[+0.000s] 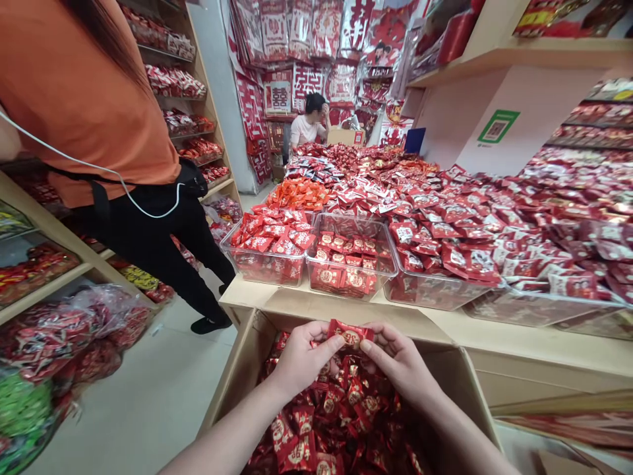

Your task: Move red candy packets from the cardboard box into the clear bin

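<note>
Both my hands hold one red wrapped candy (351,337) with gold print, above an open cardboard box (465,386). My left hand (307,355) pinches its left end between thumb and fingers. On the right end, my right hand (398,361) does the same. Under my hands the box holds many loose red candies (301,442) in similar wrappers. Just beyond it, a clear plastic bin (350,274) contains rows of small red packets, lower than the fill of its neighbours.
A counter (297,301) carries several clear bins heaped with red packets (445,231). At left stands a person in an orange shirt (93,86), near shelves (198,99) and bagged candy (74,336) on the floor. Another person (309,122) sits at the back.
</note>
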`<state>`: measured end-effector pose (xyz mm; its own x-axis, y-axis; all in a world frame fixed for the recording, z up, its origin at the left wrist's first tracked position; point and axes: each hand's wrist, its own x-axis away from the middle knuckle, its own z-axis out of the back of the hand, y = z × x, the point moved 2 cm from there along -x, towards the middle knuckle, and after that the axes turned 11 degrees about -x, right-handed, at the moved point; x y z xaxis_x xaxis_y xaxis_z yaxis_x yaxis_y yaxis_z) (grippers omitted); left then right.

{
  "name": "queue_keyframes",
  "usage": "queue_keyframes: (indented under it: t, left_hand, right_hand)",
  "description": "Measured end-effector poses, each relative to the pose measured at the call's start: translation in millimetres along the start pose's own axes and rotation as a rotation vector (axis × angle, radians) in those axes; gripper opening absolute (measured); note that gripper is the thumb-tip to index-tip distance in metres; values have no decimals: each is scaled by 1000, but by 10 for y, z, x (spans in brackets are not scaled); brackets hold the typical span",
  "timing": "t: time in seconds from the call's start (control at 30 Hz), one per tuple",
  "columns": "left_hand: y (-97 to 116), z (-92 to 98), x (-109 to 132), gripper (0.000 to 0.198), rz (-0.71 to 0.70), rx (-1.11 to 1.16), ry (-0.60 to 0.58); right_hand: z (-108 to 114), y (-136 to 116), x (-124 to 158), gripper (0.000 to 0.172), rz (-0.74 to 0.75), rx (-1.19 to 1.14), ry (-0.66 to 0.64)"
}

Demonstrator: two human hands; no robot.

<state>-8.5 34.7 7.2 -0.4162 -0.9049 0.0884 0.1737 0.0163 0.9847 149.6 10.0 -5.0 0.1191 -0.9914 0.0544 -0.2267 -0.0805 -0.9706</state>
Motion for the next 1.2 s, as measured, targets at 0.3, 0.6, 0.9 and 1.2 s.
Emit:
queue_keyframes:
  t: [0.3,0.6,0.9,1.2]
  left_hand:
    - [3,-17,50,26,27,-46,-27]
    - [12,-9,64,24,49,0,25]
    - [-57,22,47,26,132,118,99]
    - [-89,-58,92,17,229,65,55]
  right_hand:
    - [94,-50,5,17,-39,55,14]
    - [-16,-120,13,20,8,284,-79]
    - [123,-1040,-1381,24,2,157,198]
    - [0,-478,-1936,38,-280,405,126]
